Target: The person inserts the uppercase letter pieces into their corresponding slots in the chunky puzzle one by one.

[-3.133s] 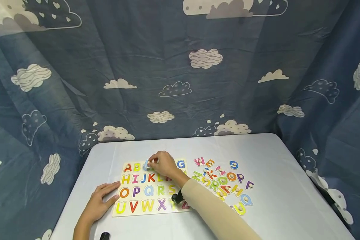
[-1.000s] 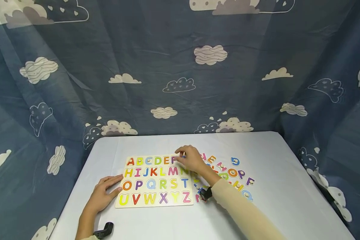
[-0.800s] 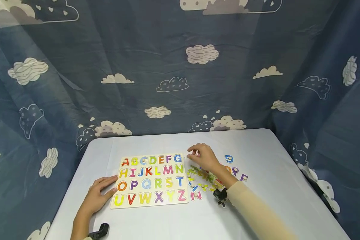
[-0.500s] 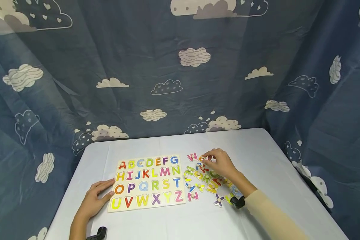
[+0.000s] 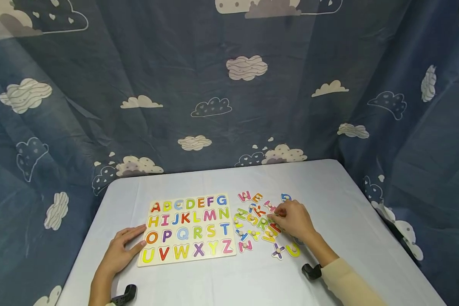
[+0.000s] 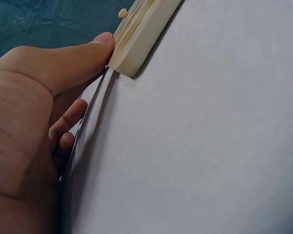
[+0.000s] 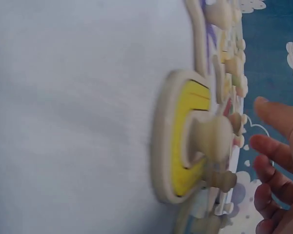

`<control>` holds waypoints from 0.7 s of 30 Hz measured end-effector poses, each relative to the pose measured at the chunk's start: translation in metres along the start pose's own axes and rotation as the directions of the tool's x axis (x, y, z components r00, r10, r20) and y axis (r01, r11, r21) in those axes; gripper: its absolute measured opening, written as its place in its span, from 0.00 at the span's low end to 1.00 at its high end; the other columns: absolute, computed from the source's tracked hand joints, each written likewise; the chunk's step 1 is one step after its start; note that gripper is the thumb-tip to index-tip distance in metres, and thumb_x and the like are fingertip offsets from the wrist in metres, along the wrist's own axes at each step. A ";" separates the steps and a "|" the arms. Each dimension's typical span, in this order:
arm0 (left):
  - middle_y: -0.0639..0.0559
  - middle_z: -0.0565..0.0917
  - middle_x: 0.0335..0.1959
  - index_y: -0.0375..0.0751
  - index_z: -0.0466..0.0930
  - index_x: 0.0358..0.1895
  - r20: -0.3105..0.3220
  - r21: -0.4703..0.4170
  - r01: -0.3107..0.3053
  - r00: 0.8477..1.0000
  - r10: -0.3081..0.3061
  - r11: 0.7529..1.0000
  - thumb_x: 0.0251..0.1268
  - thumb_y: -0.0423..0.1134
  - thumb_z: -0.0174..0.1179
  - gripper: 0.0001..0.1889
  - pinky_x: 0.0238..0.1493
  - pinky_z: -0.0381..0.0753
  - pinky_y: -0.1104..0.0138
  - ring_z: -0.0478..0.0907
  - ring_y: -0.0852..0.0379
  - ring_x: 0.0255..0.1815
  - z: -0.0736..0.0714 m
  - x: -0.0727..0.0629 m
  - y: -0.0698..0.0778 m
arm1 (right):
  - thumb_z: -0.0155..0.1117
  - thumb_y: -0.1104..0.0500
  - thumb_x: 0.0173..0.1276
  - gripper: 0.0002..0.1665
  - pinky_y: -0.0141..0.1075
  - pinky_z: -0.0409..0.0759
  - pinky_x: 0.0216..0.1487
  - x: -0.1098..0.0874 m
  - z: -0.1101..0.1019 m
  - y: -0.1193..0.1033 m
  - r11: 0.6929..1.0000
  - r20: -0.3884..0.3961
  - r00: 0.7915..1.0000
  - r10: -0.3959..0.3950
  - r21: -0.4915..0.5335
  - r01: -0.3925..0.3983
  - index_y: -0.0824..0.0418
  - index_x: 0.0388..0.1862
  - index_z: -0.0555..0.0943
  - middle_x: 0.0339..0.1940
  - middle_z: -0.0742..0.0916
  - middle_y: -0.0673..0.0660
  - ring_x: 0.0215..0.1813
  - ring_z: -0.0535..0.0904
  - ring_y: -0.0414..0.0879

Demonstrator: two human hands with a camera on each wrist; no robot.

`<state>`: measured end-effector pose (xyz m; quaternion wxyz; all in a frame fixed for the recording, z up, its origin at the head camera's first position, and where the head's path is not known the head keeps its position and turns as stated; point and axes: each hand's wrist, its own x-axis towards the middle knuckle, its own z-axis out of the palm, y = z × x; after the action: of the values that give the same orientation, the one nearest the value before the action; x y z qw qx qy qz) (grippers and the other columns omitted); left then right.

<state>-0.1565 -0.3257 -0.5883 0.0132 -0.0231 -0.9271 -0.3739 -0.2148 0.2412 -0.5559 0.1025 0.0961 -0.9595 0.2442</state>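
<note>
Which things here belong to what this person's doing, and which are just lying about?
Seem part of the job:
- alphabet board
- loose letters
- left hand, touching the board
- right hand, at the letters

Seem just surroundings:
- cloud-print cloth
- white table, merely support

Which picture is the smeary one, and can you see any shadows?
Right wrist view: the yellow letter piece looks smeared, with soft edges. Left wrist view: a dark shadow runs along the alphabet board, on the white table. Head view: the alphabet board is clear enough to read.
</note>
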 end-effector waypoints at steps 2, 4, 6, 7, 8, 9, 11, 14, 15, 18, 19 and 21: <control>0.43 0.77 0.71 0.48 0.77 0.71 -0.005 -0.012 -0.008 1.000 0.008 1.000 0.66 0.52 0.70 0.31 0.71 0.59 0.30 0.61 0.38 0.76 -0.002 0.001 -0.001 | 0.82 0.46 0.58 0.12 0.37 0.68 0.36 0.001 0.003 -0.001 1.000 0.002 1.000 0.000 -0.021 0.000 0.51 0.27 0.89 0.25 0.83 0.45 0.32 0.71 0.43; 0.43 0.78 0.71 0.47 0.78 0.70 -0.004 -0.020 -0.015 1.000 0.015 1.000 0.66 0.52 0.70 0.31 0.70 0.59 0.30 0.61 0.38 0.75 -0.003 0.001 -0.001 | 0.82 0.48 0.57 0.11 0.37 0.67 0.36 0.000 0.004 -0.001 0.999 0.007 1.000 0.007 -0.032 -0.006 0.50 0.26 0.88 0.25 0.83 0.45 0.32 0.70 0.43; 0.43 0.78 0.71 0.47 0.78 0.70 -0.002 -0.022 -0.019 1.000 0.019 1.000 0.65 0.52 0.71 0.31 0.70 0.59 0.30 0.61 0.37 0.75 -0.003 0.002 -0.001 | 0.82 0.49 0.57 0.11 0.37 0.67 0.37 -0.002 0.006 0.000 0.999 0.004 1.000 0.017 -0.032 -0.017 0.51 0.26 0.89 0.26 0.83 0.45 0.32 0.70 0.43; 0.43 0.78 0.71 0.47 0.78 0.70 -0.001 -0.020 -0.018 1.000 0.018 1.000 0.65 0.52 0.71 0.31 0.70 0.59 0.29 0.61 0.37 0.75 -0.003 0.001 -0.001 | 0.82 0.49 0.57 0.10 0.37 0.67 0.37 -0.003 0.007 0.000 0.999 0.002 1.000 0.019 -0.032 -0.019 0.51 0.27 0.89 0.26 0.83 0.46 0.32 0.70 0.44; 0.43 0.78 0.71 0.48 0.78 0.70 -0.002 -0.017 -0.016 1.000 0.016 1.000 0.65 0.52 0.71 0.31 0.70 0.59 0.29 0.61 0.38 0.75 -0.003 0.001 -0.001 | 0.83 0.49 0.57 0.11 0.37 0.67 0.37 -0.003 0.008 0.001 0.999 -0.002 1.000 0.018 -0.032 -0.018 0.51 0.27 0.89 0.26 0.83 0.46 0.32 0.70 0.44; 0.43 0.78 0.71 0.48 0.78 0.70 -0.004 -0.014 -0.014 1.000 0.014 1.000 0.66 0.52 0.70 0.31 0.70 0.59 0.29 0.61 0.38 0.75 -0.003 0.001 -0.001 | 0.82 0.49 0.57 0.11 0.37 0.67 0.37 -0.004 0.009 0.001 0.999 -0.009 1.000 0.015 -0.031 -0.015 0.52 0.27 0.89 0.26 0.82 0.46 0.32 0.70 0.44; 0.43 0.78 0.71 0.49 0.78 0.71 -0.006 -0.009 -0.009 1.000 0.009 1.000 0.66 0.52 0.70 0.31 0.70 0.59 0.29 0.61 0.37 0.76 -0.003 0.002 -0.001 | 0.82 0.49 0.57 0.11 0.37 0.67 0.37 -0.003 0.009 0.002 1.000 -0.020 1.000 0.006 -0.031 -0.006 0.52 0.27 0.89 0.26 0.83 0.46 0.32 0.70 0.43; 0.43 0.77 0.71 0.49 0.78 0.71 -0.005 -0.006 -0.003 1.000 0.003 1.000 0.66 0.52 0.70 0.31 0.70 0.58 0.29 0.60 0.37 0.76 -0.003 0.002 -0.001 | 0.82 0.49 0.57 0.11 0.37 0.67 0.37 -0.003 0.010 0.002 0.999 -0.019 1.000 -0.006 -0.037 0.006 0.52 0.28 0.89 0.27 0.83 0.46 0.33 0.70 0.43; 0.43 0.77 0.71 0.49 0.78 0.71 -0.003 -0.006 -0.001 1.000 0.001 1.000 0.66 0.52 0.70 0.31 0.70 0.58 0.28 0.60 0.37 0.76 -0.003 0.002 -0.001 | 0.82 0.49 0.58 0.10 0.37 0.67 0.37 -0.003 0.010 0.002 0.999 -0.014 1.000 -0.007 -0.038 0.007 0.52 0.28 0.90 0.27 0.83 0.45 0.33 0.70 0.43; 0.43 0.77 0.71 0.48 0.77 0.71 0.002 -0.012 -0.001 1.000 0.001 1.000 0.66 0.52 0.70 0.31 0.70 0.58 0.29 0.60 0.37 0.76 -0.003 0.001 -0.001 | 0.81 0.51 0.59 0.09 0.37 0.69 0.37 -0.003 0.009 0.002 0.999 -0.001 1.000 -0.003 -0.035 0.003 0.53 0.30 0.90 0.28 0.84 0.46 0.33 0.72 0.43; 0.43 0.77 0.71 0.48 0.77 0.71 0.002 -0.012 -0.003 1.000 0.003 1.000 0.66 0.51 0.70 0.31 0.70 0.59 0.29 0.60 0.37 0.76 -0.003 0.001 -0.001 | 0.81 0.51 0.59 0.09 0.37 0.70 0.38 -0.003 0.008 0.001 0.999 0.000 1.000 0.001 -0.032 -0.001 0.54 0.31 0.91 0.29 0.84 0.46 0.34 0.72 0.43; 0.43 0.78 0.71 0.48 0.77 0.71 -0.003 -0.010 -0.009 1.000 0.009 1.000 0.66 0.51 0.70 0.31 0.70 0.59 0.29 0.61 0.37 0.75 -0.003 0.000 -0.001 | 0.80 0.52 0.60 0.09 0.38 0.72 0.39 -0.004 0.006 -0.001 1.000 -0.002 1.000 0.003 -0.017 -0.003 0.55 0.33 0.91 0.30 0.86 0.47 0.36 0.75 0.44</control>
<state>-0.1569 -0.3286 -0.5865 0.0159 -0.0267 -0.9251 -0.3785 -0.2119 0.2381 -0.5618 0.1041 0.0933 -0.9616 0.2363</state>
